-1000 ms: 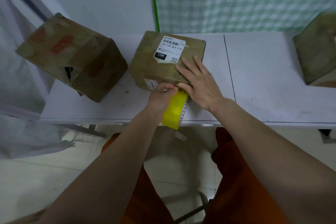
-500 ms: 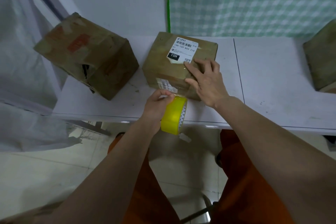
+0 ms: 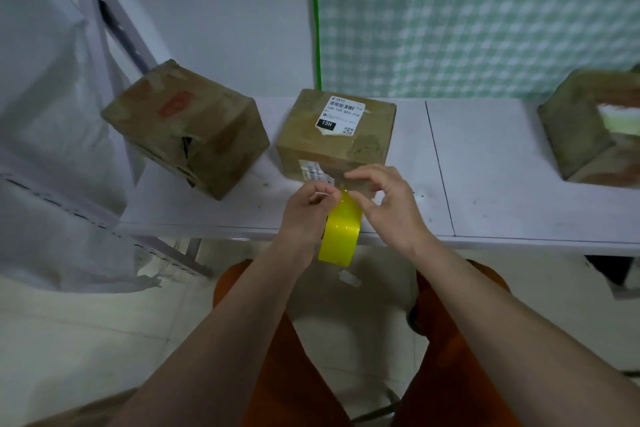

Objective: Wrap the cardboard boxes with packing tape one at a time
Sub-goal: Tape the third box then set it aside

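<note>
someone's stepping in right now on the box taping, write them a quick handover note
Left hand: grips the yellow tape roll at the table's front edge.
Right hand: fingers pinch at the tape's end by the roll's top, off the box.
Middle box, white label up, sits just behind both hands. One box on the left, another on the right.
Done: can't tell which boxes have fresh tape.
Left: pull tape out, wrap the middle box, then the others.

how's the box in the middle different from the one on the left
The middle box sits flat on the table and carries a white shipping label on top; the left box has no such label, only a reddish mark. The left box is turned at an angle, its near corner torn open; the middle box looks intact. Both are worn brown cardboard.
</note>
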Motion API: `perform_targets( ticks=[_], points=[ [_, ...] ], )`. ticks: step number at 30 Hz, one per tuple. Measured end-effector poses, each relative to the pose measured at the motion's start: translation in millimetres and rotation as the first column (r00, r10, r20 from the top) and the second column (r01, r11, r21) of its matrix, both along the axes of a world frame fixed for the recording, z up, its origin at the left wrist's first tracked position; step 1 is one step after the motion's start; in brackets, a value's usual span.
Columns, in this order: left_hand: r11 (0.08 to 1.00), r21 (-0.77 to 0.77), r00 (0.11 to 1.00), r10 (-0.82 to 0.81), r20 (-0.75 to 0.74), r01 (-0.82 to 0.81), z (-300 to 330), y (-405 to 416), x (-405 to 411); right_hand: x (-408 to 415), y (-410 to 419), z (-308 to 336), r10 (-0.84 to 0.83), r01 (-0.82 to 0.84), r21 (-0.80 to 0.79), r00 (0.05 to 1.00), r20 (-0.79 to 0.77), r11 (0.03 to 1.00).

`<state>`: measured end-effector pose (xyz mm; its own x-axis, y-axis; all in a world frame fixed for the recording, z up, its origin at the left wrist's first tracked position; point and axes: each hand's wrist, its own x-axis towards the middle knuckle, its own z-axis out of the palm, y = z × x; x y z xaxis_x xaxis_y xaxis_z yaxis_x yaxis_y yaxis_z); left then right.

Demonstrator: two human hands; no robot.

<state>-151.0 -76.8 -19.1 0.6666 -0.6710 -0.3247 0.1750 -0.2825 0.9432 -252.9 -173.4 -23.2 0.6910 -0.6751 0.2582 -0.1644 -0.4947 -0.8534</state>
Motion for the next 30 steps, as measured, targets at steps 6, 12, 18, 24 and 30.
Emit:
perform_targets(
  ticks=[6, 12, 18, 24, 30],
  points=[
    [0.999, 0.005, 0.996, -0.035, 0.087, 0.034, 15, 14, -24, -25, 20, 11, -0.016, 0.017, -0.069, 1.0, 0.019, 0.997],
    [0.999, -0.017, 0.991, -0.037, 0.127, 0.04, 22, 23, -43, -45, 29, 14, -0.057, 0.054, -0.155, 0.998, -0.012, 0.986],
    [0.998, -0.03, 0.964, -0.044, 0.263, 0.053, 26, 27, -55, -56, 32, 22, -0.094, 0.087, -0.097, 0.993, -0.065, 0.991],
    [1.0, 0.009, 0.937, 0.007, 0.349, -0.011, 29, 27, -66, -64, 30, 27, -0.091, 0.087, -0.034, 0.983, -0.161, 0.996],
    [0.993, 0.053, 0.936, -0.118, 0.333, 0.106, 21, 18, -67, -77, 16, 25, -0.046, 0.076, 0.159, 0.982, -0.184, 0.984]
  ],
)
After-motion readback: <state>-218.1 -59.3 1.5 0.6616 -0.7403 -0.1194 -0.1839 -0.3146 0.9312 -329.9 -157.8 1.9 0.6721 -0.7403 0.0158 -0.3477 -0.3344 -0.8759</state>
